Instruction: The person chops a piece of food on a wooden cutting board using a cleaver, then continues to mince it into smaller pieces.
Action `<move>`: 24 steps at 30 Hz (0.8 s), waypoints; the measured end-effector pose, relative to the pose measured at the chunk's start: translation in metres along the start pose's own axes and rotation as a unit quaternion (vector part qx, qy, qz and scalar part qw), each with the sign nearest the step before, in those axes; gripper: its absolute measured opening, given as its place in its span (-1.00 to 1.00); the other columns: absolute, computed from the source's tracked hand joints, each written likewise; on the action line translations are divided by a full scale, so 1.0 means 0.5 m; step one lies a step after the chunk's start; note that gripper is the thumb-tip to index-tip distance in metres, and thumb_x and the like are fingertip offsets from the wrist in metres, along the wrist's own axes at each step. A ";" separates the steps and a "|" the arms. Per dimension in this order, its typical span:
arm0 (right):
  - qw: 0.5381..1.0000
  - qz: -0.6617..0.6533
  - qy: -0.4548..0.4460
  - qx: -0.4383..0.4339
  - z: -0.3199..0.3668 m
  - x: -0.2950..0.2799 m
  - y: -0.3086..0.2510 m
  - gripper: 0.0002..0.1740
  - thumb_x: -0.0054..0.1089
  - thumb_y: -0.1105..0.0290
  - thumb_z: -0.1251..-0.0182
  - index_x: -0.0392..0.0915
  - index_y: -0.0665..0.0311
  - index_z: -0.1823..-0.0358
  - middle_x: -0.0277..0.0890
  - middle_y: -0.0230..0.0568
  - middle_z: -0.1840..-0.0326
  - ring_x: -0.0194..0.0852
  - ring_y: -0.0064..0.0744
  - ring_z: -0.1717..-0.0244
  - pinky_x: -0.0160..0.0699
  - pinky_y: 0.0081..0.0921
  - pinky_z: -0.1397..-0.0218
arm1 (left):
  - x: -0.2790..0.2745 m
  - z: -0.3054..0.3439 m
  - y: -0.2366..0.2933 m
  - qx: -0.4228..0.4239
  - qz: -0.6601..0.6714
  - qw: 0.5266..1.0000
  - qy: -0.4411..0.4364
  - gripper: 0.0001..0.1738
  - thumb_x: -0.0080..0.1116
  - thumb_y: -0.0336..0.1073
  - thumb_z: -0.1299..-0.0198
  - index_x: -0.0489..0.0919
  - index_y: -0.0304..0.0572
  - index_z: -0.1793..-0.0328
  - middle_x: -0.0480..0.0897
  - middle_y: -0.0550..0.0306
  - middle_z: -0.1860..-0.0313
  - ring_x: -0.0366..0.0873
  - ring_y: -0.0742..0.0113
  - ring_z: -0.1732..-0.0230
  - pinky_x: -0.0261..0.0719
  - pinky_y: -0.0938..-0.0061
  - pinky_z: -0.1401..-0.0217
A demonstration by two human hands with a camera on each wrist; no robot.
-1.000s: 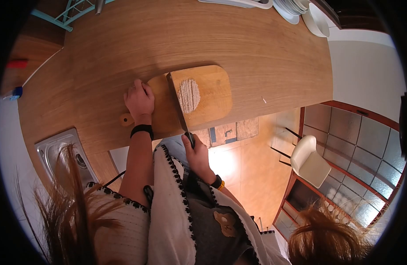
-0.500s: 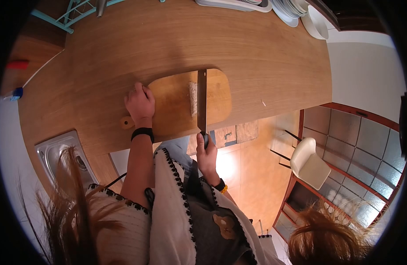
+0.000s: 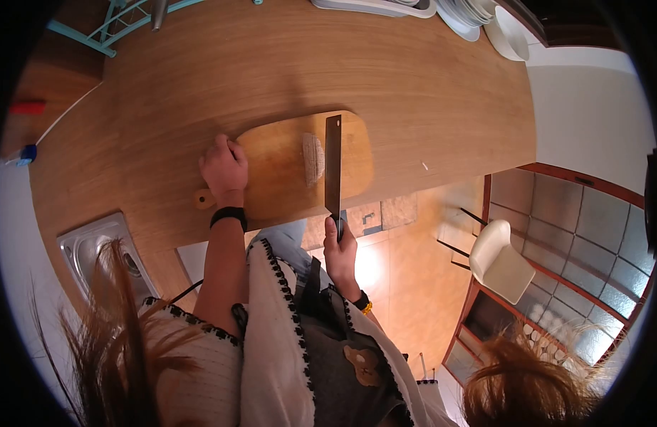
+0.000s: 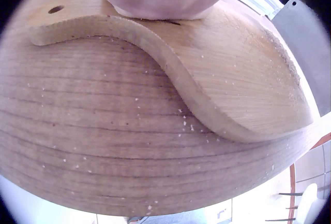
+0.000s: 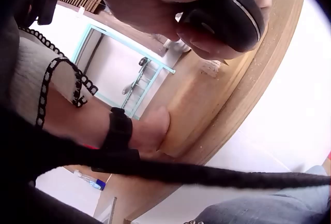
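My left hand point(image 3: 224, 169) rests on the left end of a wooden cutting board point(image 3: 275, 153), fingers curled in with nothing held. In the left wrist view its rounded underside lies on the board's surface. My right hand point(image 3: 340, 256) grips the black handle point(image 5: 227, 19) of a cleaver. The cleaver's broad blade point(image 3: 333, 160) stretches across the right part of the board, seen nearly edge-on from the head. Just left of it lies a narrow, ridged strip of pale pinkish minced food point(image 3: 313, 160), probably meat.
The board's holed handle point(image 3: 203, 198) points left on the wooden counter point(image 3: 200, 92). A metal sink point(image 3: 104, 249) sits at lower left, a turquoise rack point(image 3: 104, 32) at upper left. Stacked plates point(image 3: 460, 14) and a white bowl point(image 3: 506, 34) stand at upper right.
My right hand has carried the cleaver from the food's left side to its right. The flat, wide patch of minced food now shows as a narrow strip. My left hand has stayed in place.
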State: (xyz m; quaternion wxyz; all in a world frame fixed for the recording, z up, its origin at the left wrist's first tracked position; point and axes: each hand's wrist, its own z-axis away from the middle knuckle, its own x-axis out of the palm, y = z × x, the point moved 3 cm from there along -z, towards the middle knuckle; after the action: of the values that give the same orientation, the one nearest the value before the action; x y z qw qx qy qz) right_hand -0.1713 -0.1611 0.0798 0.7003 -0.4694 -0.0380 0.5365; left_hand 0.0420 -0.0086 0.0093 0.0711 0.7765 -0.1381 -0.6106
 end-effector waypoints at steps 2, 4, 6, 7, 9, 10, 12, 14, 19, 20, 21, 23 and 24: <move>1.000 0.028 -0.001 0.006 -0.008 -0.002 0.006 -0.48 -0.03 -0.02 -0.43 0.43 0.40 0.31 0.41 0.00 0.60 0.39 -0.19 0.58 0.33 -0.30 0.47 | 0.004 0.000 -0.001 -0.004 0.003 1.000 0.002 -0.91 -0.06 -0.28 -0.21 0.39 -0.08 0.30 0.55 0.05 0.54 0.52 0.01 0.41 0.40 0.16 0.28; 1.000 0.013 0.003 -0.005 -0.010 -0.004 0.008 -0.52 -0.03 0.00 -0.44 0.39 0.35 0.36 0.30 -0.25 0.63 0.23 -0.45 0.59 0.21 -0.45 0.52 | 0.003 -0.002 -0.001 0.004 0.008 1.000 0.007 -0.91 -0.06 -0.28 -0.21 0.41 -0.08 0.30 0.55 0.04 0.55 0.52 0.00 0.42 0.40 0.16 0.28; 1.000 0.000 0.004 -0.014 -0.007 -0.003 0.006 -0.55 -0.02 0.03 -0.46 0.34 0.30 0.41 0.18 -0.51 0.65 0.06 -0.71 0.61 0.09 -0.60 0.57 | 0.004 -0.002 -0.005 0.004 0.010 1.000 0.008 -0.91 -0.06 -0.28 -0.22 0.41 -0.08 0.29 0.55 0.03 0.55 0.52 -0.01 0.42 0.40 0.15 0.28; 1.000 -0.017 0.002 -0.012 -0.004 -0.004 0.001 -0.54 -0.03 0.02 -0.45 0.35 0.30 0.41 0.18 -0.50 0.65 0.06 -0.71 0.60 0.09 -0.60 0.57 | 0.005 0.000 -0.006 0.004 0.012 1.000 0.008 -0.91 -0.06 -0.28 -0.22 0.42 -0.08 0.28 0.54 0.01 0.55 0.52 -0.02 0.43 0.40 0.15 0.27; 0.999 -0.034 0.000 -0.008 -0.002 -0.008 -0.001 -0.54 -0.03 0.02 -0.45 0.35 0.31 0.40 0.19 -0.50 0.64 0.06 -0.71 0.58 0.09 -0.61 0.56 | 0.009 0.001 -0.005 -0.001 0.001 1.000 -0.001 -0.90 -0.06 -0.27 -0.22 0.41 -0.09 0.28 0.54 0.00 0.55 0.51 -0.03 0.43 0.40 0.15 0.27; 1.000 -0.010 -0.002 -0.025 -0.004 -0.009 -0.003 -0.53 -0.01 0.02 -0.44 0.39 0.35 0.37 0.30 -0.24 0.63 0.25 -0.41 0.58 0.21 -0.45 0.53 | 0.011 0.003 -0.005 -0.006 -0.011 1.000 -0.008 -0.90 -0.06 -0.27 -0.22 0.41 -0.09 0.28 0.54 -0.01 0.56 0.51 -0.04 0.43 0.40 0.14 0.26; 0.999 0.013 -0.004 -0.044 -0.006 -0.006 -0.010 -0.52 0.00 0.01 -0.42 0.43 0.38 0.33 0.42 0.02 0.62 0.44 -0.12 0.58 0.33 -0.30 0.50 | 0.010 0.002 -0.004 -0.002 -0.003 1.000 0.001 -0.90 -0.07 -0.27 -0.22 0.41 -0.10 0.27 0.54 -0.02 0.56 0.51 -0.04 0.43 0.40 0.14 0.26; 0.996 0.058 -0.012 -0.062 -0.002 0.003 -0.023 -0.53 0.01 0.01 -0.42 0.43 0.37 0.33 0.41 0.00 0.64 0.45 -0.08 0.60 0.33 -0.28 0.52 | 0.008 -0.001 -0.004 0.002 0.004 1.000 0.011 -0.89 -0.07 -0.27 -0.22 0.40 -0.10 0.27 0.53 -0.02 0.56 0.51 -0.05 0.44 0.40 0.14 0.26; 0.995 0.074 -0.016 -0.068 -0.001 0.013 -0.015 -0.50 -0.01 -0.03 -0.41 0.43 0.35 0.32 0.42 0.01 0.65 0.47 0.01 0.58 0.35 -0.22 0.51 | 0.007 0.000 -0.006 -0.001 0.007 1.000 0.004 -0.89 -0.07 -0.26 -0.23 0.39 -0.09 0.28 0.54 -0.02 0.56 0.50 -0.04 0.44 0.40 0.14 0.26; 0.996 0.055 -0.020 -0.063 0.002 0.013 -0.015 -0.49 -0.03 -0.05 -0.41 0.44 0.35 0.33 0.42 0.03 0.64 0.48 0.03 0.57 0.36 -0.20 0.50 | 0.007 0.001 -0.007 -0.002 0.005 1.000 0.003 -0.89 -0.07 -0.26 -0.23 0.39 -0.09 0.28 0.54 -0.02 0.56 0.50 -0.04 0.44 0.40 0.14 0.26; 0.996 0.055 -0.021 -0.063 0.003 0.015 -0.016 -0.49 -0.03 -0.05 -0.41 0.44 0.35 0.33 0.42 0.03 0.64 0.48 0.03 0.57 0.36 -0.20 0.50 | 0.007 0.001 -0.006 -0.003 0.009 1.000 0.001 -0.89 -0.07 -0.26 -0.23 0.39 -0.09 0.28 0.54 -0.01 0.56 0.51 -0.04 0.44 0.39 0.14 0.26; 0.996 0.064 -0.036 -0.039 0.004 0.017 -0.016 -0.53 -0.01 0.03 -0.43 0.41 0.39 0.32 0.34 -0.14 0.62 0.27 -0.44 0.55 0.30 -0.39 0.47 | 0.009 0.002 -0.003 -0.005 0.013 1.000 -0.002 -0.89 -0.07 -0.26 -0.23 0.39 -0.09 0.29 0.54 -0.01 0.56 0.51 -0.04 0.44 0.39 0.14 0.26; 0.996 0.065 -0.035 -0.040 0.005 0.017 -0.014 -0.53 -0.01 0.03 -0.43 0.41 0.39 0.32 0.34 -0.14 0.62 0.27 -0.44 0.55 0.30 -0.39 0.47 | 0.009 0.002 -0.003 -0.006 0.008 1.000 -0.003 -0.90 -0.07 -0.27 -0.22 0.39 -0.09 0.29 0.54 -0.01 0.56 0.51 -0.04 0.44 0.39 0.14 0.26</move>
State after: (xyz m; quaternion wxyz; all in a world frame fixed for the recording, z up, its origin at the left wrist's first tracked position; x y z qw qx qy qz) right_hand -0.1642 -0.1530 0.0823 0.6432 -0.4789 -0.0533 0.5950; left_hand 0.0423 -0.0085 0.0047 0.0802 0.7729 -0.1406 -0.6135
